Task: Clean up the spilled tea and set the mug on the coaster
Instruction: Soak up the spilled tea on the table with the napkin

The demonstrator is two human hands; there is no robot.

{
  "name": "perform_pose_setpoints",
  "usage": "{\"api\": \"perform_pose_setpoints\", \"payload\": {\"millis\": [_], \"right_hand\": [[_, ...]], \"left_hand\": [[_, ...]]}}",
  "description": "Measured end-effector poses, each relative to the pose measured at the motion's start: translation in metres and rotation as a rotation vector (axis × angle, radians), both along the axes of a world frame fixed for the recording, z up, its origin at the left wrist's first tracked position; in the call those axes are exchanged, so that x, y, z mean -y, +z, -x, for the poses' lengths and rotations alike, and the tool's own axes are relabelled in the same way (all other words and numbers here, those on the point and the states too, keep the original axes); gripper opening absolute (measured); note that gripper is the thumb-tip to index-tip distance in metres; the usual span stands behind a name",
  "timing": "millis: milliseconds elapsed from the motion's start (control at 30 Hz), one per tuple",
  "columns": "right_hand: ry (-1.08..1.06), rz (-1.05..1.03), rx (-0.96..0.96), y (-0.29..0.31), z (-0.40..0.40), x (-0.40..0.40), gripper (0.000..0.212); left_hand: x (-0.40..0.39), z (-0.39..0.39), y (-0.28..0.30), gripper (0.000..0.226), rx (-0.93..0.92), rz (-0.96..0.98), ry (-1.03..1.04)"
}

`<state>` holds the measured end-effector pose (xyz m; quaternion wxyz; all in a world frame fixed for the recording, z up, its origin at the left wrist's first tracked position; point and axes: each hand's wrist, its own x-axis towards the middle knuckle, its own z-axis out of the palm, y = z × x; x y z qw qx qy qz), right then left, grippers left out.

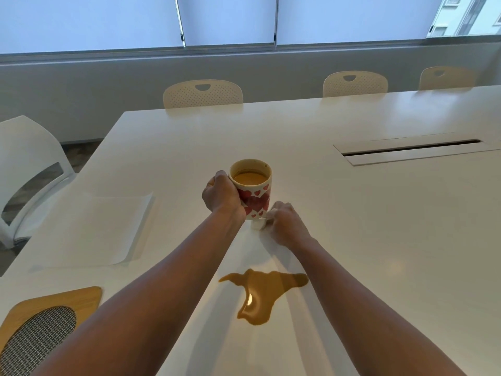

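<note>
A white mug (256, 189) with red hearts, part full of milky tea, is near the middle of the white table (352, 226). My left hand (221, 195) grips it from its left side, where the handle is hidden. My right hand (284, 222) pinches a small white tissue (257, 225) against the mug's base. A brown tea puddle (264, 293) lies on the table nearer to me, between my forearms. The wooden coaster (81, 298) with a grey woven inset sits at the near left edge.
A flat white sheet (103, 229) lies on the table left of the mug. A cable slot (409, 150) is set into the tabletop at the right. Cream chairs (203, 95) line the far side, and a white chair (27, 169) stands at the left.
</note>
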<state>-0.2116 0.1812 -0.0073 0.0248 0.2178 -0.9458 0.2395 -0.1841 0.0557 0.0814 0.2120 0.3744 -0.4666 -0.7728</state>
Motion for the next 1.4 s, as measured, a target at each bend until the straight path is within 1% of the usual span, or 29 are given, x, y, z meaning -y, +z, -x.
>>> {"api": "perform_pose_setpoints", "payload": {"millis": [67, 100, 167, 267, 367, 467, 567, 633, 667, 800, 900, 967, 1133, 1200, 1300, 1400], "right_hand": [[0.057, 0.000, 0.083, 0.003, 0.004, 0.001, 0.024], [0.048, -0.003, 0.128, 0.007, 0.006, 0.000, 0.020], [-0.027, -0.009, 0.205, 0.015, 0.012, -0.004, 0.011], [-0.168, -0.058, 0.192, 0.026, 0.021, -0.019, 0.011], [-0.294, -0.161, 0.208, 0.037, 0.025, -0.039, 0.026], [-0.316, -0.275, 0.277, 0.045, 0.021, -0.047, 0.032], [-0.291, -0.297, 0.340, 0.044, 0.014, -0.038, 0.023], [-0.285, -0.250, 0.370, 0.040, 0.010, -0.029, 0.011], [-0.280, -0.228, 0.376, 0.039, 0.008, -0.024, 0.010], [-0.171, -0.198, 0.310, 0.032, 0.001, -0.002, 0.013], [-0.091, -0.098, 0.231, 0.023, -0.003, 0.014, 0.013], [-0.118, -0.047, 0.205, 0.024, -0.005, 0.020, 0.016], [-0.200, -0.087, 0.099, 0.029, 0.007, 0.012, 0.024], [-0.268, -0.120, 0.078, 0.031, 0.015, -0.001, 0.028], [-0.372, -0.238, 0.094, 0.036, 0.026, -0.026, 0.030], [-0.432, -0.315, 0.173, 0.041, 0.032, -0.043, 0.032]], "left_hand": [[0.002, 0.000, 0.001, 0.020, 0.000, 0.004, 0.001], [0.003, 0.001, 0.001, 0.019, 0.003, 0.006, 0.003], [0.004, 0.001, 0.000, 0.018, 0.014, 0.009, 0.007], [0.005, 0.001, -0.002, 0.018, 0.030, 0.022, 0.008], [0.005, 0.001, -0.004, 0.018, 0.038, 0.035, 0.000], [0.004, 0.001, -0.004, 0.018, 0.037, 0.028, -0.006], [0.003, 0.002, -0.003, 0.018, 0.038, 0.036, -0.011], [0.003, 0.002, -0.002, 0.017, 0.032, 0.037, -0.012], [0.003, 0.003, -0.002, 0.016, 0.027, 0.035, -0.013], [0.004, 0.003, 0.001, 0.018, 0.009, 0.026, -0.003], [0.006, 0.001, 0.002, 0.018, -0.008, 0.008, 0.011], [0.007, 0.000, 0.001, 0.018, -0.013, 0.001, 0.021], [0.009, -0.004, 0.001, 0.018, -0.007, 0.006, 0.016], [0.010, -0.005, 0.001, 0.017, -0.001, 0.006, 0.012], [0.011, -0.005, -0.001, 0.019, 0.008, 0.008, 0.008], [0.011, -0.007, -0.004, 0.020, 0.006, -0.008, 0.002]]}}
